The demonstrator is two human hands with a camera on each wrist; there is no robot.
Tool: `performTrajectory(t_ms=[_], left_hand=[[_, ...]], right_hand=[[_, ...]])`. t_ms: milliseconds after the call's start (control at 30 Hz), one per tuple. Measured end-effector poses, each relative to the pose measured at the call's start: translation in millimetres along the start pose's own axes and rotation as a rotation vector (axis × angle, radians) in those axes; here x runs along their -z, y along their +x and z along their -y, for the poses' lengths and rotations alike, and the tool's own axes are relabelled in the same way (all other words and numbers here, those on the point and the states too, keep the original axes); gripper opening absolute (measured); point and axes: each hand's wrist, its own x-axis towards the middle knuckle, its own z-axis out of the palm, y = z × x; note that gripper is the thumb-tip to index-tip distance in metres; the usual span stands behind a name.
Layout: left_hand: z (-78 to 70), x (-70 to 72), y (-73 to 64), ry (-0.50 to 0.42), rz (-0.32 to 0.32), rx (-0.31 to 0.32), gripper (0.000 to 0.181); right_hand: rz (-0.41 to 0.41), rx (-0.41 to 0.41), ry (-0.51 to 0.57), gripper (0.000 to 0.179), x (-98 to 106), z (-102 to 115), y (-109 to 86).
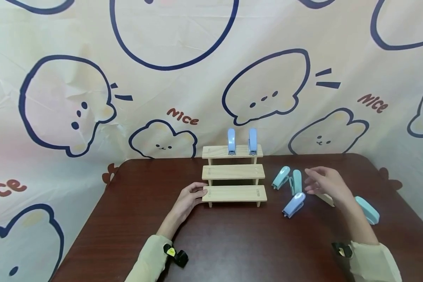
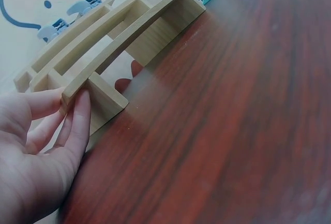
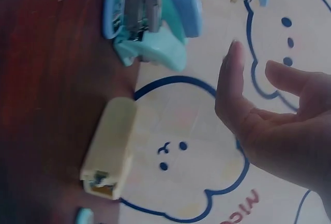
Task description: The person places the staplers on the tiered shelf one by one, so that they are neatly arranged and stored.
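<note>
A small three-step wooden shelf [image 1: 234, 193] stands on the table. My left hand [image 1: 190, 199] grips the left end of its lowest step; the left wrist view shows the thumb and fingers pinching the board's end. Two blue staplers [image 1: 252, 141] stand on the top step. My right hand [image 1: 326, 183] is raised beside the loose staplers, its fingers slightly bent and holding nothing. Nearest to it are a teal stapler [image 1: 296, 182], a periwinkle stapler [image 1: 294, 205] and a cream stapler [image 3: 109, 149], which the hand partly hides in the head view.
Another teal stapler [image 1: 281, 177] lies close to the shelf's right side. Beyond my right forearm is one more teal stapler [image 1: 367, 210], partly covered by the arm. The dark brown table [image 1: 127, 219] meets a cartoon-printed cloth [image 1: 197, 90] at the back.
</note>
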Motion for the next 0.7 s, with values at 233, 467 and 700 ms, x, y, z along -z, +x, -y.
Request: performTrajectory(t_ms=[233,467,700], left_hand=[[0.2,0.8,-0.6,-0.01,-0.005,0.0,0.033],[-1.6,2.9,-0.7,-0.007,-0.011,0.001,0.033],[0.0,0.8,0.1,-0.018,-0.001,0.003,0.032]], right_hand=[[0.111,0.011,0.003,0.055,1.3,-20.0,10.3],[0.215,0.016,-0.016,0.054,2.7,-21.6,11.3],[0.317,0.013,-0.005,0.056,-3.2,-28.2,10.8]])
